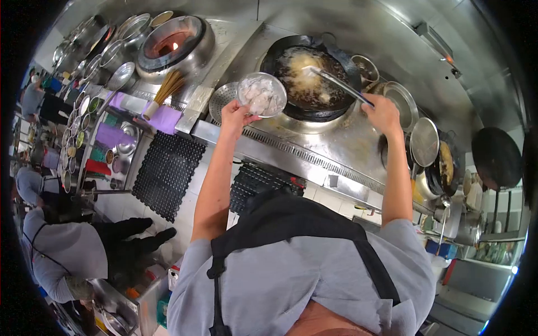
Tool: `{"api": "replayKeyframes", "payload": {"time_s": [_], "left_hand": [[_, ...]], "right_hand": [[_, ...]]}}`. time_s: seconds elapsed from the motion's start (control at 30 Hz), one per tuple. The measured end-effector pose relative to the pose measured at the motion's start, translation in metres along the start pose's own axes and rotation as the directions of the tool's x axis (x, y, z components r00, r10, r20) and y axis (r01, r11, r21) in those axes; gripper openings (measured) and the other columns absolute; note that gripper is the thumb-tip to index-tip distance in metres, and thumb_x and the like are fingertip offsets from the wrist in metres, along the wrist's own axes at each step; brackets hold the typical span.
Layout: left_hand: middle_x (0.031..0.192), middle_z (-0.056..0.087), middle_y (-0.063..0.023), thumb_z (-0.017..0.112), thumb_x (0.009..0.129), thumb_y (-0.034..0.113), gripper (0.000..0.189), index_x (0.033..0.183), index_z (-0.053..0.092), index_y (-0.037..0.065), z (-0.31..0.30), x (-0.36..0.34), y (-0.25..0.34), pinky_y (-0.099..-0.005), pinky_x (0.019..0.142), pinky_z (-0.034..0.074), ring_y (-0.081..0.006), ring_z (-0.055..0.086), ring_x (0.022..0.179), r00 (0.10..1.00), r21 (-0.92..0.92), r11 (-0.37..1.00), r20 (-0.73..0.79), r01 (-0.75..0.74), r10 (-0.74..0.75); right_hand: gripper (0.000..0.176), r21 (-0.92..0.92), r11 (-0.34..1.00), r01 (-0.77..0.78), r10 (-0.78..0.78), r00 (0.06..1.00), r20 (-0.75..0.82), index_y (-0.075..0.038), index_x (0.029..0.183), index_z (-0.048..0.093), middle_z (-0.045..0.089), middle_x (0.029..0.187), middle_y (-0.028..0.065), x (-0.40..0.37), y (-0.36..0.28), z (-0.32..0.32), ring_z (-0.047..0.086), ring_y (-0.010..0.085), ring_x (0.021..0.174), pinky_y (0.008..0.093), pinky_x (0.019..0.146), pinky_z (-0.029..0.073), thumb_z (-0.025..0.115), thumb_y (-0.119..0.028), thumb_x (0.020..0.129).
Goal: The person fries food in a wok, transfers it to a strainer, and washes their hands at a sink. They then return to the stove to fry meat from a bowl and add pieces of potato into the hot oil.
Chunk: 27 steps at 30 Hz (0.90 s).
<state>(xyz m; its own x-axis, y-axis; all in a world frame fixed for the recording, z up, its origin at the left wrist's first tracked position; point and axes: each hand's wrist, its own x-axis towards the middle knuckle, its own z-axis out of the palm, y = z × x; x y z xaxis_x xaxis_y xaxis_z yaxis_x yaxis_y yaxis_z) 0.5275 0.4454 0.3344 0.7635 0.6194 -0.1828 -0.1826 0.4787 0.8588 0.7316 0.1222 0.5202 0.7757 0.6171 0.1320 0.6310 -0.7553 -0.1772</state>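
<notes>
My left hand grips the rim of a round metal bowl that holds pale, whitish pieces of food. The bowl is tilted a little and stands just left of a large black wok. In the wok, dark oil bubbles around a light golden mass. My right hand is closed round the dark handle end of a long metal utensil, whose far end reaches into the wok at the golden mass. Under the bowl, a perforated ladle or strainer is partly hidden.
Left are a second burner with a flame, a bamboo brush and purple cloths. Strainers and another wok stand right. Several people work at far left. Black mats lie on the floor.
</notes>
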Motion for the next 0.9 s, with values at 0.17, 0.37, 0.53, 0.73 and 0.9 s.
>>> {"api": "replayKeyframes", "payload": {"time_s": [0.17, 0.37, 0.53, 0.73, 0.9], "left_hand": [[0.089, 0.059, -0.0175, 0.056, 0.088, -0.002, 0.017, 0.075, 0.045, 0.001, 0.01, 0.0, 0.001, -0.0391, 0.066, 0.063, -0.0361, 0.068, 0.078, 0.997, -0.083, 0.995, 0.036, 0.064, -0.061], [0.088, 0.06, -0.0165, 0.057, 0.09, 0.001, 0.013, 0.079, 0.049, -0.002, 0.02, -0.011, 0.013, -0.0354, 0.067, 0.062, -0.0323, 0.068, 0.077, 0.997, -0.072, 0.997, 0.077, 0.03, -0.025], [0.087, 0.062, -0.0152, 0.058, 0.089, 0.003, 0.017, 0.075, 0.047, 0.001, 0.027, -0.005, 0.016, -0.0345, 0.066, 0.062, -0.0281, 0.068, 0.076, 0.989, 0.048, 0.997, 0.143, -0.053, 0.046], [0.082, 0.057, -0.012, 0.057, 0.088, 0.001, 0.018, 0.073, 0.046, 0.001, 0.028, -0.001, 0.018, -0.0396, 0.068, 0.062, -0.0265, 0.066, 0.072, 0.996, -0.013, 1.0, 0.084, -0.01, 0.011], [0.086, 0.059, -0.0147, 0.056, 0.087, -0.002, 0.017, 0.074, 0.046, 0.001, 0.012, 0.002, 0.006, -0.0402, 0.067, 0.063, -0.0314, 0.067, 0.075, 0.998, -0.086, 0.996, 0.056, 0.039, -0.034]], "right_hand": [[0.036, -0.024, 0.988, -0.155, 0.156, 0.962, 0.224, -0.013, 0.114, 0.067, 0.068, 0.101, 0.0186, 0.071, 0.075, 0.057, 0.064, 0.0355, 0.099, 0.0452, 0.087, 0.048, 0.063, -0.026, 0.081], [0.043, -0.021, 0.989, -0.146, 0.148, 0.984, 0.095, -0.012, 0.117, 0.065, 0.067, 0.109, 0.0174, 0.052, 0.05, 0.042, 0.062, 0.0353, 0.103, 0.0435, 0.091, 0.048, 0.064, -0.032, 0.079], [0.043, -0.028, 0.982, 0.188, -0.178, 0.962, 0.209, -0.016, 0.126, 0.059, 0.067, 0.107, 0.0176, -0.012, -0.057, 0.009, 0.062, 0.0361, 0.102, 0.0449, 0.09, 0.048, 0.062, -0.027, 0.084], [0.038, -0.043, 0.992, 0.115, -0.112, 0.991, 0.071, -0.017, 0.123, 0.061, 0.067, 0.104, 0.0183, -0.017, -0.06, 0.014, 0.063, 0.0365, 0.098, 0.0466, 0.087, 0.049, 0.06, -0.024, 0.086], [0.032, -0.012, 1.0, 0.009, -0.009, 0.999, -0.037, -0.014, 0.112, 0.068, 0.068, 0.1, 0.0196, 0.016, 0.01, 0.011, 0.064, 0.0378, 0.096, 0.0473, 0.086, 0.049, 0.062, -0.025, 0.083]]}}
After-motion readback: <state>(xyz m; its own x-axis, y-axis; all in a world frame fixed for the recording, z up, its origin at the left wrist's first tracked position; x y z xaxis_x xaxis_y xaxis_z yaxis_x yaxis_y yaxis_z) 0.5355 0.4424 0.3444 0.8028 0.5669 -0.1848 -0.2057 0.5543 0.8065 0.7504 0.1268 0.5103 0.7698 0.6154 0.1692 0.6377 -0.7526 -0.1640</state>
